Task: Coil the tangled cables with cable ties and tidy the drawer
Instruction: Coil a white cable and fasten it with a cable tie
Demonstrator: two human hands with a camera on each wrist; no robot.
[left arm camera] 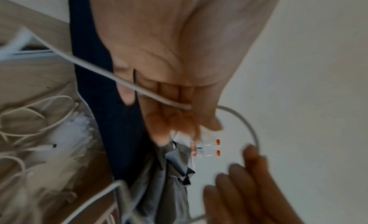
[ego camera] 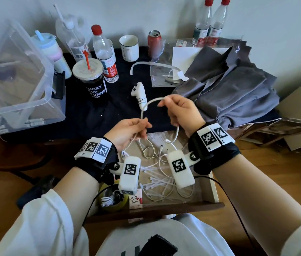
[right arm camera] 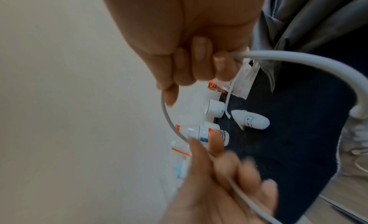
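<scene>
Open wooden drawer (ego camera: 213,183) below a dark-clothed desk.
White cable (ego camera: 150,102) arches between left hand (ego camera: 129,131) and right hand (ego camera: 181,112), both pinching it.

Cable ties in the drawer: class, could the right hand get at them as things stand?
Probably not yet: the right hand grips the white cable, as does the left hand. The cable ties lie uncovered in the open drawer.

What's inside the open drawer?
The drawer holds tangled white cables and loose cable ties. Both wrist cameras cover parts of it.
</scene>
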